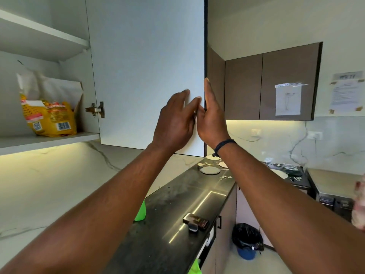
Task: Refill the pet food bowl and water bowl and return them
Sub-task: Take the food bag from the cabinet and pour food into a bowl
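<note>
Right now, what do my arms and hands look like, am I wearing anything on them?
Both forearms are bare, with no sleeves in view. The right wrist carries a dark braided cord bracelet. The left hand and right hand have no gloves; no rings are visible.

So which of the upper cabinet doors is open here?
The white-faced cabinet door under both hands, swung out beside the shelf with the yellow bag. The brown doors to the right are shut.
</note>
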